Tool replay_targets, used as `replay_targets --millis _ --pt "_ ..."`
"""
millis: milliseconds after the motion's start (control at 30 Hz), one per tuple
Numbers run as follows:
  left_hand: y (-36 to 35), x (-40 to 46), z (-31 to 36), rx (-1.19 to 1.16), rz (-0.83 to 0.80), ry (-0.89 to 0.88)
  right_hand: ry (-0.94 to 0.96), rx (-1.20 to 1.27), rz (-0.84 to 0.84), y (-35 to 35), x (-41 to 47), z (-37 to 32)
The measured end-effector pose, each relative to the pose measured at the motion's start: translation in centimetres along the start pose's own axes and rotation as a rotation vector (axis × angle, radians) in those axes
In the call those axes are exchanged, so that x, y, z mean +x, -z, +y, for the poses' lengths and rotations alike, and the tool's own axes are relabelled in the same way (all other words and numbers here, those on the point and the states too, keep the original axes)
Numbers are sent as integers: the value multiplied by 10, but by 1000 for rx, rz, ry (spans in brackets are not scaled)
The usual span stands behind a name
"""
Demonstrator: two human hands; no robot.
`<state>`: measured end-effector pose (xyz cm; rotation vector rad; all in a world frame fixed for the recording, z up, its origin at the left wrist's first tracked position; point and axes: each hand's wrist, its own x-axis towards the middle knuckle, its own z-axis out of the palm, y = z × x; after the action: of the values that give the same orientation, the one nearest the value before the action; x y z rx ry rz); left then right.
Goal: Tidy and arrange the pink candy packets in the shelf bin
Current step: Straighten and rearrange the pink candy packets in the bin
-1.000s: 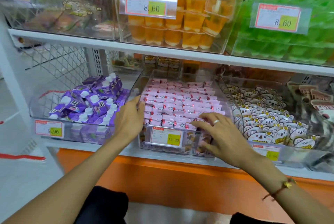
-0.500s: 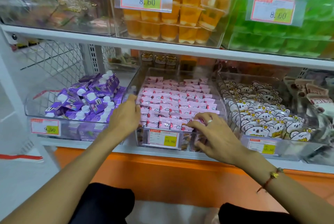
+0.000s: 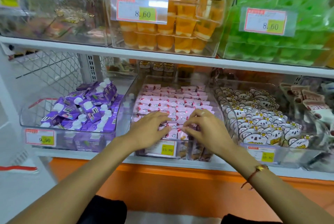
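Rows of pink candy packets fill a clear plastic bin in the middle of the lower shelf. My left hand lies over the front left rows, its fingers fairly straight and touching the packets. Beside it, my right hand hovers at the front right rows with curled fingers, and its fingertips pinch a pink packet near the front middle. The two hands almost meet and hide the frontmost packets.
A bin of purple pouches stands to the left, a bin of koala-print packets to the right. The upper shelf board runs close above, carrying orange jelly cups and green ones. A price tag hangs on the bin's front.
My left hand has left the bin's left wall and come onto the front packets. My right hand has moved from the front edge up and left toward it.
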<state>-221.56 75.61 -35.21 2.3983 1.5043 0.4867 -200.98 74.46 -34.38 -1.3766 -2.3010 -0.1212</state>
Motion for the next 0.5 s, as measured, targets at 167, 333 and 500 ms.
replay_targets --millis 167,333,500 --pt "-4 -3 2 33 31 12 15 -7 -20 -4 -2 -7" --pt "-6 -6 5 20 83 4 -26 -26 -1 0 -9 -10" --pt "1 3 9 -26 188 6 -26 -28 25 12 -12 -8"
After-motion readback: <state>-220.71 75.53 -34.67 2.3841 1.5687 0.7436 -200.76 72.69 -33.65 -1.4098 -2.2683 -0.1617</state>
